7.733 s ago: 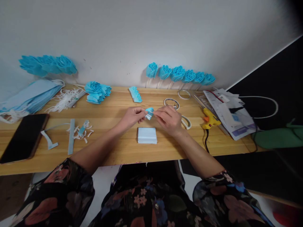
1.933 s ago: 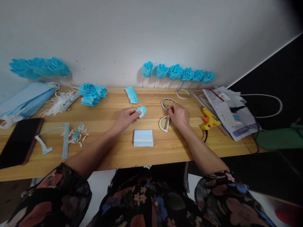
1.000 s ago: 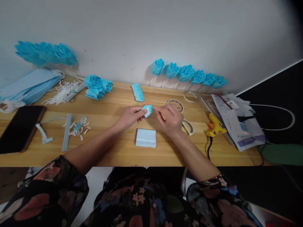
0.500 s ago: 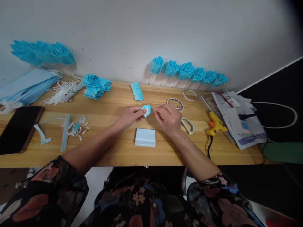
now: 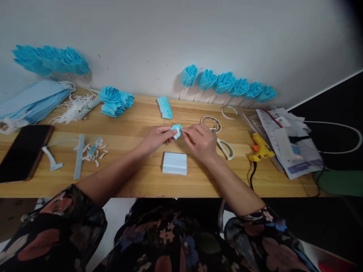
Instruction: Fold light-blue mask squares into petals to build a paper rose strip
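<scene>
Between the thumb and fingers of my left hand [image 5: 159, 138] is a small folded piece of blue fabric [image 5: 177, 127] with a white patch on it. My right hand [image 5: 200, 140] has its fingers pinched together at the right edge of this piece. Below both hands lies a flat stack of pale blue fabric rectangles [image 5: 174, 163]. A blue strip with a scalloped edge [image 5: 165, 107] rests farther back. Scissors with white handles [image 5: 226, 149] lie just past my right hand, partly hidden by it.
Blue fabric roses on sticks [image 5: 224, 83] lean on the wall; others [image 5: 110, 99] lie left. Face masks [image 5: 34, 101], a phone [image 5: 24, 153], white scraps [image 5: 95, 151] and a strip [image 5: 79, 156] occupy the left. Tape rolls [image 5: 229, 112], a yellow glue gun [image 5: 261, 148] and a power strip [image 5: 287, 145] are right.
My right fingertips have come left to the edge of the blue fabric piece, closing the small gap. The view has shifted slightly. My left hand keeps its hold.
</scene>
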Available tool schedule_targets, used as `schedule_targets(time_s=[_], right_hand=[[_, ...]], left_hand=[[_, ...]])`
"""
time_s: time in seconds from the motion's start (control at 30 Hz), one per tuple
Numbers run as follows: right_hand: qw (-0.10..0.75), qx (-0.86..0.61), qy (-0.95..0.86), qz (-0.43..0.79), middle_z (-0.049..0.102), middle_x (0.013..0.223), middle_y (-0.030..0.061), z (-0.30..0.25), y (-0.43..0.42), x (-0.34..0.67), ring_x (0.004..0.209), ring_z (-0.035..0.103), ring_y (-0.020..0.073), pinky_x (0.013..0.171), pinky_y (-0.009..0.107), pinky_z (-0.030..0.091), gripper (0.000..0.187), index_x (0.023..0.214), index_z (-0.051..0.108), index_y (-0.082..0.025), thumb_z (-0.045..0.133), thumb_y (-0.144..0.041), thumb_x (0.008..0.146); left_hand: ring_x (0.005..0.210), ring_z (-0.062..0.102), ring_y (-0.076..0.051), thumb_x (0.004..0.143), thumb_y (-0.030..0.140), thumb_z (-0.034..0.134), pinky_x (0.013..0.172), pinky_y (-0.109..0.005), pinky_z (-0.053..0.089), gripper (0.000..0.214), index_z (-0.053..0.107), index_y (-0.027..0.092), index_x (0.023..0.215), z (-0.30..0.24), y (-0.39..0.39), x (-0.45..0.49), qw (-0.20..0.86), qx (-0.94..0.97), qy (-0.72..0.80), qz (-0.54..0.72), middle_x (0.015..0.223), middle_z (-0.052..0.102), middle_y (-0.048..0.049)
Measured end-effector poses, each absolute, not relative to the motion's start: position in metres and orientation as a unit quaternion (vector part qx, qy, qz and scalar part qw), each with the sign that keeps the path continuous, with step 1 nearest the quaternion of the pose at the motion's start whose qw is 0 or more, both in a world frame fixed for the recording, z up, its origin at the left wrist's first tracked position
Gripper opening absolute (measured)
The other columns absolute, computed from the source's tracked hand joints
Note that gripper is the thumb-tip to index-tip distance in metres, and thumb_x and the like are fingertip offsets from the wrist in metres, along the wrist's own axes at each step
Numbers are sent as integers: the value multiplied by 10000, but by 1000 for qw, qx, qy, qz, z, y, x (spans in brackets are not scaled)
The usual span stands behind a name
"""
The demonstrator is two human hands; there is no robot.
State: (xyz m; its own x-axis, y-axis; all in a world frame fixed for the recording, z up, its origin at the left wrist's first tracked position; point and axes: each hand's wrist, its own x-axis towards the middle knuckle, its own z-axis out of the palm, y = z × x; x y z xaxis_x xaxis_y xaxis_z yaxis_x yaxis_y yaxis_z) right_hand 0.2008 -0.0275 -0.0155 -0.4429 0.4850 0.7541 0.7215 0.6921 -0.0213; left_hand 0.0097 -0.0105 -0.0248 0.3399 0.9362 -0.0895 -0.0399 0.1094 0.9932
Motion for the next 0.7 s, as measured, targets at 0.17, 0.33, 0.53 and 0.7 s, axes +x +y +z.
schedule_targets(time_s=[0.17,0.33,0.53,0.7], right_hand=[[376,-365,-843,-120,729,827,58,-16,-27,202,762,621,180,682,308,486,160,987,727,-178,585,-149,922],[377,-379,-844,-38,726,878,69,-15,-30,203,812,635,200,739,347,503,246,1104,720,-194,559,-195,919],[453,-474,-703,276,668,867,25,-26,-26,205,776,625,170,679,315,528,345,1279,604,-243,518,-359,966],[434,-430,-621,491,653,929,33,-31,-23,203,845,626,176,658,292,557,463,1278,601,-257,640,-496,883]], left_hand=[[574,477,-90,765,421,717,584,-246,370,274,666,162,692,-27,-10,10,641,511,414,395,611,569,11],[569,490,-94,779,389,704,584,-255,376,249,661,160,689,-27,-9,9,644,495,424,400,614,578,4],[586,496,-91,798,423,693,582,-242,374,285,656,156,705,-25,-9,8,619,529,440,379,624,578,7],[576,482,-85,783,426,700,566,-226,378,273,646,160,746,-22,-9,8,606,556,428,375,623,559,24]])
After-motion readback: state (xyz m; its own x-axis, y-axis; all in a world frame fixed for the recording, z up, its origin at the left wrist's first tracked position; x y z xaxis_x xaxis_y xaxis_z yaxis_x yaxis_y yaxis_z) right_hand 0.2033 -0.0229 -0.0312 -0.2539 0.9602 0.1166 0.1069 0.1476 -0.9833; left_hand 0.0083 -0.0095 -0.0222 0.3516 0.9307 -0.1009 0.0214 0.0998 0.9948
